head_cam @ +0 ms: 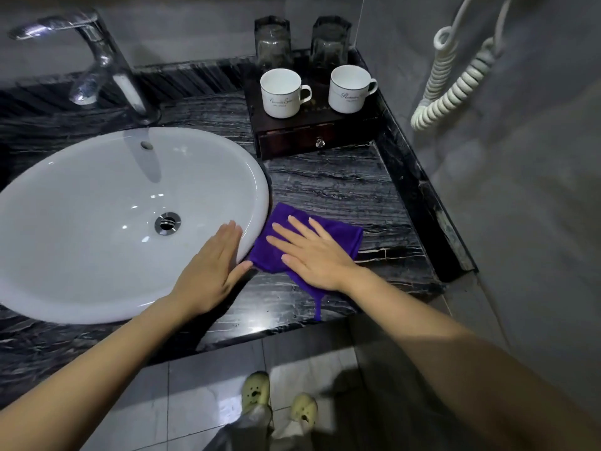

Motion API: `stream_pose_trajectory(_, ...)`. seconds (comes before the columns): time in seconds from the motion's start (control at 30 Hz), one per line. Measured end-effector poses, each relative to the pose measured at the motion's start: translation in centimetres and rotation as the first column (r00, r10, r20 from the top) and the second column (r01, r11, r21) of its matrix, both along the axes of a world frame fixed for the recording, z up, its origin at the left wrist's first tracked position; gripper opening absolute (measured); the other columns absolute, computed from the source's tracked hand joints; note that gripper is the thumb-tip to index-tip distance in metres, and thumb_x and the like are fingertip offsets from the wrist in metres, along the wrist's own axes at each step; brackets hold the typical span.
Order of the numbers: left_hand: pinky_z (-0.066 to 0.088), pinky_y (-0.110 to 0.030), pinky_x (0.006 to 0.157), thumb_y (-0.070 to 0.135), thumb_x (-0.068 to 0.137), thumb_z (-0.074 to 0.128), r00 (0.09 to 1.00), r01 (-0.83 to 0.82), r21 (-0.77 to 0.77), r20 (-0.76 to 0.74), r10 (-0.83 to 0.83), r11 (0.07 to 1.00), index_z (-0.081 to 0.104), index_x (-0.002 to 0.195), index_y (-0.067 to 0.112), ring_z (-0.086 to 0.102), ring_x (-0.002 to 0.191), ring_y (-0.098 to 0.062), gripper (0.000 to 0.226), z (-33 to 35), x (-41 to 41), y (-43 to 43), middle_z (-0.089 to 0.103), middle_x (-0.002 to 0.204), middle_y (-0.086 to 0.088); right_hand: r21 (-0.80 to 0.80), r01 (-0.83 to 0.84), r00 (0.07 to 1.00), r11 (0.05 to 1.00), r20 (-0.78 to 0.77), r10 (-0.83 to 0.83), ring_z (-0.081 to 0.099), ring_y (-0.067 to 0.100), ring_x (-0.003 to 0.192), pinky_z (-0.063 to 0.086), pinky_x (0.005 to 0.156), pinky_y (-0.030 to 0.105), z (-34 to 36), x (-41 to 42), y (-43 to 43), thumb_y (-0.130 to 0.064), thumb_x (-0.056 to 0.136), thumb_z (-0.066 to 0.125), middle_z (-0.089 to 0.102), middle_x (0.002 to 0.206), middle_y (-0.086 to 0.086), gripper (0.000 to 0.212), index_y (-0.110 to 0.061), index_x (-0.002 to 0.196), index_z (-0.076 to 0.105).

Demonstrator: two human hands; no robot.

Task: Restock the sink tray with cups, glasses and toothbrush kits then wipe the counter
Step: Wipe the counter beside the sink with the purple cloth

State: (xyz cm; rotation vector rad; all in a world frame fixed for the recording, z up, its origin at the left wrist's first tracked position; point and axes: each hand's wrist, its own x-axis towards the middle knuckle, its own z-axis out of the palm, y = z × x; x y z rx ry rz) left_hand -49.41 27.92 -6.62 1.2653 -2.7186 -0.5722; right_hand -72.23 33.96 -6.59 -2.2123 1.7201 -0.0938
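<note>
1 purple cloth (341, 237) lies under right hand (312, 252).

The dark counter (335, 187) lies bare between the cloth (338, 236) and the wooden tray (292, 138), a clear strip for a hand to pass. The tray fills the back right corner, with two cups (282, 92) and two glasses (272, 43) standing on it. The basin (130, 222) rim bounds the left side, the raised ledge (419, 196) and wall close the right, and a coiled cord (455, 89) hangs above the ledge.
</note>
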Motion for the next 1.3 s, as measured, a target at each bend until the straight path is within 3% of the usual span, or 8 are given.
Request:
stream_pose_trajectory(0.2,-0.002,-0.021,0.114,0.081,0.07,-0.01,0.997,0.04,-0.061,0.074,-0.035,0.997,0.013,0.147,0.009,-0.001,0.139,-0.007,0.107,0.1,1.3,0.7,0.011,0.157,-0.008,-0.016,-0.036,0.999,0.999,-0.035,0.036,-0.001,0.017,0.148,-0.008,0.118,0.039,-0.1,1.6,3.4,-0.045,0.095,0.017,0.011,0.159,-0.011,0.053,-0.035,0.147,0.019)
stream_pose_trajectory(0.43,0.0,-0.021,0.114,0.08,0.073,-0.007,0.993,0.063,-0.087,0.11,-0.053,0.994,0.013,0.147,0.01,0.008,0.145,-0.017,0.104,0.0,1.8,0.7,0.012,0.157,-0.007,0.007,-0.082,0.995,0.997,-0.051,0.083,0.002,0.013,0.148,-0.002,0.118,0.035,0.7,-0.4,3.9,-0.052,0.095,0.032,0.009,0.159,-0.013,0.055,-0.039,0.147,0.018)
stream_pose_trajectory(0.6,0.004,-0.026,0.117,0.075,0.078,-0.005,0.983,0.126,-0.11,0.147,-0.109,0.986,0.014,0.147,0.016,0.008,0.143,-0.013,0.093,0.1,3.2,-0.1,0.015,0.156,-0.001,-0.069,0.078,0.982,0.995,-0.165,-0.088,0.013,0.014,0.146,0.007,0.117,0.035,0.6,-5.4,4.6,-0.07,0.083,0.012,0.016,0.158,-0.01,0.072,-0.038,0.147,0.019)
stream_pose_trajectory(0.77,0.0,-0.024,0.114,0.058,0.092,0.004,0.968,0.172,-0.16,0.211,-0.136,0.972,0.026,0.145,0.013,0.022,0.14,-0.023,0.073,0.3,4.2,-0.3,0.03,0.151,-0.009,-0.111,0.257,0.952,0.96,-0.14,-0.271,0.01,0.017,0.147,0.008,0.121,0.043,-0.3,-7.7,5.9,-0.062,0.087,0.013,0.018,0.158,-0.006,0.067,-0.033,0.147,0.021)
stream_pose_trajectory(0.9,-0.005,-0.019,0.114,0.056,0.093,0.004,0.973,0.154,-0.174,0.2,-0.119,0.973,0.025,0.145,0.013,0.021,0.141,-0.02,0.071,0.0,4.1,-0.2,0.029,0.152,-0.008,-0.151,0.5,0.849,0.853,-0.107,-0.517,0.013,0.022,0.147,0.01,0.119,0.043,-1.1,-5.5,7.7,-0.058,0.086,0.01,0.021,0.158,-0.002,0.069,-0.028,0.147,0.025)
stream_pose_trajectory(1.13,0.003,-0.028,0.115,0.057,0.092,-0.001,0.976,0.14,-0.206,0.193,-0.101,0.969,0.023,0.146,0.013,0.02,0.142,-0.021,0.074,-0.5,3.9,-0.2,0.027,0.153,-0.007,-0.144,0.84,0.519,0.523,-0.072,-0.852,0.041,0.034,0.134,0.027,0.112,0.052,-1.0,2.6,7.5,-0.047,0.086,0.027,0.046,0.144,0.014,0.064,-0.012,0.135,0.048)
stream_pose_trajectory(1.2,0.002,-0.028,0.114,0.058,0.091,-0.001,0.978,0.137,-0.213,0.186,-0.097,0.967,0.023,0.146,0.013,0.019,0.142,-0.021,0.075,-0.5,3.9,-0.1,0.026,0.153,-0.007,-0.082,0.88,0.464,0.468,-0.055,-0.884,0.042,0.035,0.134,0.019,0.112,0.051,-0.6,5.2,6.7,-0.046,0.084,0.033,0.047,0.143,0.016,0.065,-0.008,0.134,0.049)
stream_pose_trajectory(1.3,0.002,-0.027,0.114,0.058,0.091,-0.002,0.978,0.136,-0.215,0.185,-0.097,0.967,0.023,0.146,0.013,0.019,0.142,-0.021,0.075,-0.5,3.9,-0.1,0.026,0.153,-0.007,-0.017,0.888,0.459,0.459,-0.001,-0.888,0.032,0.036,0.139,0.009,0.112,0.049,0.0,8.6,5.5,-0.045,0.083,0.042,0.035,0.149,0.018,0.069,-0.004,0.139,0.041)
